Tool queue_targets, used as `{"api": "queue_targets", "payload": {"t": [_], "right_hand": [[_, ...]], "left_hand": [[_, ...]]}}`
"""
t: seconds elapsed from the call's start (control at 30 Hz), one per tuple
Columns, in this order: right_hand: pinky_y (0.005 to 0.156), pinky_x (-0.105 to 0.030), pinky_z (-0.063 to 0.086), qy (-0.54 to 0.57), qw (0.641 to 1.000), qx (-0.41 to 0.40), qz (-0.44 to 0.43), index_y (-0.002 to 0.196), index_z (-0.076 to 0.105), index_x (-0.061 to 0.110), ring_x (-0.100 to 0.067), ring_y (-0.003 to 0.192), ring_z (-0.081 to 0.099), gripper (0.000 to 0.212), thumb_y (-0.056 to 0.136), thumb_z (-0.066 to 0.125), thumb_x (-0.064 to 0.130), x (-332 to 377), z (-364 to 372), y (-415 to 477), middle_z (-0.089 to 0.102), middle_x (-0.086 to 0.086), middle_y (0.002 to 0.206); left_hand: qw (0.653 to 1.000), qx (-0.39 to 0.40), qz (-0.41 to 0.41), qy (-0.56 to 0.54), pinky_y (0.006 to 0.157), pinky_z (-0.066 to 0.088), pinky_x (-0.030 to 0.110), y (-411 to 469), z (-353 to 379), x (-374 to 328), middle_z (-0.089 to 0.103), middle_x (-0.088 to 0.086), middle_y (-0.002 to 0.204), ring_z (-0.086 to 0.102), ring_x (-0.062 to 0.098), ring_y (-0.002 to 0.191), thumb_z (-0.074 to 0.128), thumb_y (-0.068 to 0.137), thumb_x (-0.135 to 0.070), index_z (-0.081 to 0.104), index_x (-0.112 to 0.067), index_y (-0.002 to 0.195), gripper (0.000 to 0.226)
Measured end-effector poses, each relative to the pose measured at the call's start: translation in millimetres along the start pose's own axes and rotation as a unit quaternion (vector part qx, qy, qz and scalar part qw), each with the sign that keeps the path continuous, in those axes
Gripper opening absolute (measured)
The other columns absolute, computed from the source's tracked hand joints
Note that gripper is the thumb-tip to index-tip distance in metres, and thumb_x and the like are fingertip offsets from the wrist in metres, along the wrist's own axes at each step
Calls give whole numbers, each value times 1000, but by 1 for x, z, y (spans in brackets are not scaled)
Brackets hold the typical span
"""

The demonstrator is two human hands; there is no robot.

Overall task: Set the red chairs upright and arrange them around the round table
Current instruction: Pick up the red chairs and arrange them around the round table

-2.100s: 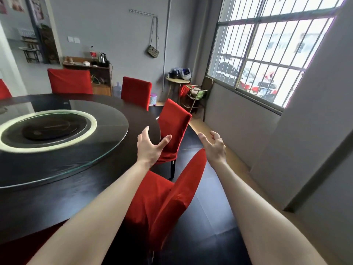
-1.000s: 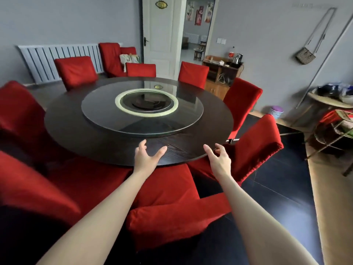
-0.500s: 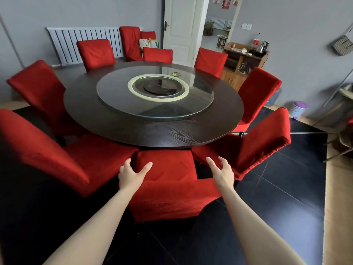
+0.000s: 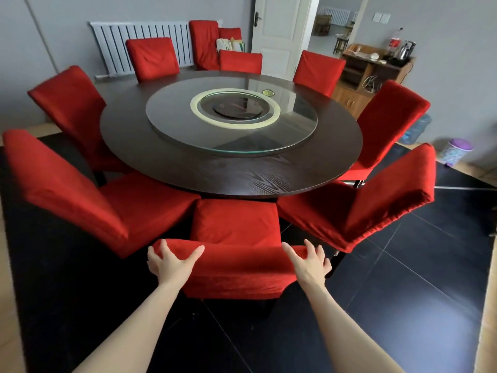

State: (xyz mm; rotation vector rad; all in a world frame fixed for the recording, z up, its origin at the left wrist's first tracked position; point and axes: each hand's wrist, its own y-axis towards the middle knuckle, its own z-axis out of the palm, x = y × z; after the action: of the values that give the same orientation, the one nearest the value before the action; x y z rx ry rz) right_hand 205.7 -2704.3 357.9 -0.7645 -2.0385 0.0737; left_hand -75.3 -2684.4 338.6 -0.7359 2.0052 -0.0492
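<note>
**Squaring up the six o'clock chair**

The round desk (image 4: pixel 242 179) fills the middle of the room, with its glass turntable (image 4: pixel 295 125) centred on it. Red chairs (image 4: pixel 153 57) stand upright all round the rim. Counting my own spot as six o'clock, the near chair (image 4: pixel 234 227) is right in front of me. Its seat points at the desk's centre and its front edge is at the rim. The left neighbour (image 4: pixel 80 195) at about eight o'clock and the right neighbour (image 4: pixel 376 205) at about four both crowd in. Their seat corners are just beside this seat or touching it; I cannot tell which.

My left hand (image 4: pixel 172 263) lies on the left corner of the back rail (image 4: pixel 236 254), fingers spread over the top and thumb stretched along it. My right hand (image 4: pixel 309 265) is at the right corner, fingers splayed, on the fabric or only just off it. Neither has closed round the rail.

I judge this to be a last nudge into line. I should curl my fingers over both corners first, since the loose slipcover looks likely to slide or bunch under a flat palm. Then I should push evenly with both hands toward twelve o'clock so the chair runs straight and does not swivel. I'd go gently, because the seat has little room on either side, and stop once the gaps match.
</note>
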Motion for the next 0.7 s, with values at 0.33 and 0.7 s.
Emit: {"api": "queue_targets", "payload": {"t": [0.33, 0.7], "right_hand": [[107, -55, 34, -28, 999, -19, 22, 150, 34, 32, -27, 144, -21, 94, 71, 67, 72, -10, 22, 29, -8, 13, 161], [81, -43, 45, -90, 995, -48, 12, 137, 49, 34, -27, 134, 1, 87, 65, 63, 81, -11, 24, 31, 15, 9, 148]], "left_hand": [[999, -3, -41, 25, 101, 38, 59, 31, 19, 0, -13, 2, 156, 13, 49, 138, 83, 66, -54, -2, -28, 156, 127], [998, -13, -25, 49, 95, 42, 58, 37, 22, 3, 0, 7, 150, 18, 50, 132, 85, 65, -51, 13, -20, 154, 119]]}}
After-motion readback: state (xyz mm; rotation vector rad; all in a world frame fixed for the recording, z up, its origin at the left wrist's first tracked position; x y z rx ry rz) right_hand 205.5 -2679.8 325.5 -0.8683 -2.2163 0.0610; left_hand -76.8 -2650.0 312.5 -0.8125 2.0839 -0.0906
